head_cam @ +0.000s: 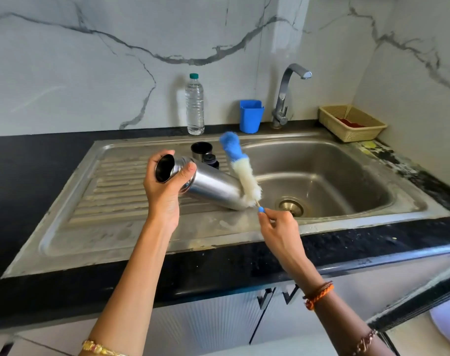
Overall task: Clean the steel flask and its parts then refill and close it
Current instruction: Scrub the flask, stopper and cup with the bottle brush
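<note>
Head view, looking down over the counter: the left hand [165, 183] is wrapped around the neck of the shiny cylindrical steel flask [206, 185], fingers curled behind the open mouth and thumb pressed across the front. The flask is tilted, mouth up toward the left, base down over the ribbed drainboard of the stainless steel sink [111, 201], right at the edge of the basin. The right hand [277, 227] pinches the thin handle of the blue-and-white fluffy bottle brush [242, 170] between fingertips and thumb, just below its small blue end knob. The brush stands slanted, white bristles against the flask's base, blue tip pointing up and away. Behind the flask, on the drainboard, the dark steel-rimmed cup lid [201, 149] sits open side up, and the small black stopper [210, 160] is just beside it. Along the back wall: a clear plastic water bottle with a green cap [194, 106], a blue plastic holder [251, 115], the curved chrome tap [285, 96], and a beige woven basket [352, 123] in the corner
</note>
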`<state>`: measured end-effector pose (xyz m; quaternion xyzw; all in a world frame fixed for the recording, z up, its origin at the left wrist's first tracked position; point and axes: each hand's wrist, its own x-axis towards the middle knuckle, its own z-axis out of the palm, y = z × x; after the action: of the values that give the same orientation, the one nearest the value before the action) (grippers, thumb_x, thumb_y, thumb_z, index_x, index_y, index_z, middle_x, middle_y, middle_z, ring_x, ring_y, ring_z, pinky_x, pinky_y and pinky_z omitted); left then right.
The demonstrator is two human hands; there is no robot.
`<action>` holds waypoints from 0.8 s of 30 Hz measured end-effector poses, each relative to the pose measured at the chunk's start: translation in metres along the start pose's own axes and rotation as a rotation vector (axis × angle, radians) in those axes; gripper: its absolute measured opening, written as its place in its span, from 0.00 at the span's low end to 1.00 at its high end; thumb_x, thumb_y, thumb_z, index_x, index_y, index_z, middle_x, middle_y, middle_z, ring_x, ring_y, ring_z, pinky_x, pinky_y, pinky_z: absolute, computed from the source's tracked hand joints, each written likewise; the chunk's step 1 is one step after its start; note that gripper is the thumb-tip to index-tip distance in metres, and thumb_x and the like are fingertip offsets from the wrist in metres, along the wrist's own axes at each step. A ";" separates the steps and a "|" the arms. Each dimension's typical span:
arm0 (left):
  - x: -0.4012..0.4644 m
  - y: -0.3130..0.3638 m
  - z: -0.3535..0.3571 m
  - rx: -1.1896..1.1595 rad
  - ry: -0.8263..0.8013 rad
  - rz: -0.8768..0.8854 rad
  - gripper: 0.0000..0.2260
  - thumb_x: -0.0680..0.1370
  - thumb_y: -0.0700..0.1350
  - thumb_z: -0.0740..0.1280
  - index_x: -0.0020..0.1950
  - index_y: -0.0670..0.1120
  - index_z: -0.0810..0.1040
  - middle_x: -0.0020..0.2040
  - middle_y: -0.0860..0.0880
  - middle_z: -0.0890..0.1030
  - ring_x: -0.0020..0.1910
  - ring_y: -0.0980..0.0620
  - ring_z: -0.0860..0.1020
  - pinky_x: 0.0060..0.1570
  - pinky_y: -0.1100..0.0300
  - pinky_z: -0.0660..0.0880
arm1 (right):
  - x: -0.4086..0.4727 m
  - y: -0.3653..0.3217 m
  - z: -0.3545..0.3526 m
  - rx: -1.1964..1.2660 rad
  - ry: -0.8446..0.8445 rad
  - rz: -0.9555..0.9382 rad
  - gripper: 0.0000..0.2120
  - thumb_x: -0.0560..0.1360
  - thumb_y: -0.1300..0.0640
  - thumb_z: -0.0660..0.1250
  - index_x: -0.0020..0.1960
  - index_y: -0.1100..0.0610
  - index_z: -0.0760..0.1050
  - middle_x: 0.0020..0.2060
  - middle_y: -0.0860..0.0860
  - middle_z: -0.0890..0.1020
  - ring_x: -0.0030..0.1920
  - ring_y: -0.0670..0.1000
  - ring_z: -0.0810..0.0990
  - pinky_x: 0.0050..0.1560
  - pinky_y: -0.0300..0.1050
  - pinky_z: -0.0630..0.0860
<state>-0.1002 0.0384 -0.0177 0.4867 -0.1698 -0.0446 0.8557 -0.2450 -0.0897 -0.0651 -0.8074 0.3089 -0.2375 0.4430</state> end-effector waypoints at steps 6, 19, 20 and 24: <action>0.006 -0.005 0.001 -0.071 0.079 0.068 0.30 0.47 0.49 0.82 0.46 0.52 0.76 0.48 0.54 0.80 0.50 0.56 0.77 0.53 0.57 0.75 | -0.019 -0.023 0.013 0.143 -0.061 -0.218 0.11 0.79 0.56 0.60 0.47 0.57 0.80 0.20 0.44 0.66 0.22 0.43 0.63 0.27 0.32 0.57; 0.006 0.005 0.008 -0.006 0.160 0.002 0.27 0.68 0.32 0.72 0.56 0.55 0.64 0.51 0.53 0.74 0.50 0.55 0.75 0.47 0.60 0.75 | -0.014 -0.017 0.015 0.100 -0.045 -0.181 0.12 0.79 0.55 0.60 0.47 0.59 0.80 0.20 0.44 0.65 0.22 0.44 0.62 0.27 0.36 0.58; 0.006 0.005 0.004 -0.026 0.178 -0.005 0.28 0.67 0.32 0.72 0.56 0.55 0.64 0.51 0.53 0.73 0.50 0.56 0.75 0.45 0.62 0.75 | -0.008 -0.007 0.012 0.082 -0.032 -0.109 0.12 0.79 0.56 0.60 0.44 0.58 0.80 0.21 0.44 0.66 0.23 0.43 0.62 0.28 0.37 0.59; -0.003 -0.005 0.002 -0.115 0.247 -0.025 0.21 0.66 0.33 0.72 0.49 0.52 0.69 0.49 0.55 0.75 0.47 0.58 0.76 0.40 0.65 0.75 | 0.001 0.021 0.002 0.097 -0.005 0.076 0.17 0.79 0.58 0.60 0.32 0.61 0.70 0.24 0.47 0.67 0.26 0.45 0.63 0.28 0.40 0.61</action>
<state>-0.1029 0.0346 -0.0213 0.4407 -0.0542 -0.0045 0.8960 -0.2487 -0.0979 -0.0841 -0.7732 0.3265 -0.2331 0.4912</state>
